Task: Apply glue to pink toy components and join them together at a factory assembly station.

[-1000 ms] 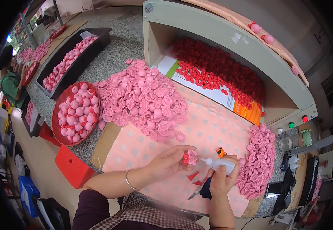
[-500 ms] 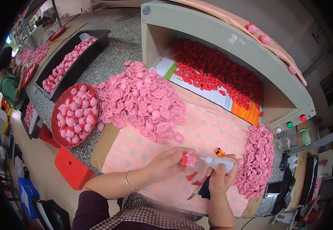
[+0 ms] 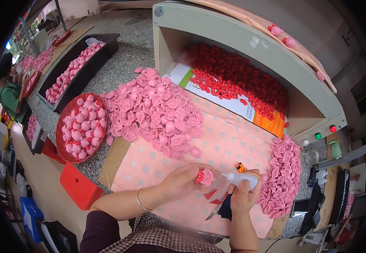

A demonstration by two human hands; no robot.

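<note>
My left hand (image 3: 182,182) pinches a small pink flower-shaped piece (image 3: 205,176) with a red part behind it. My right hand (image 3: 242,196) grips a clear glue bottle (image 3: 237,179) with a white neck, whose tip points left at the pink piece. An orange cap (image 3: 240,167) lies just behind the bottle. Both hands hover over a pink dotted cloth (image 3: 216,143). Red-handled scissors (image 3: 216,205) lie on the cloth under my right hand.
A big heap of pink pieces (image 3: 153,109) lies behind my hands, a smaller pile (image 3: 282,177) to the right. Small red pieces (image 3: 237,80) fill the shelf box (image 3: 250,46). A red bowl (image 3: 62,126) and black tray (image 3: 79,71) sit left. Another person (image 3: 8,90) works far left.
The hands have barely shifted; the pink piece and bottle tip stay together at the same spot.
</note>
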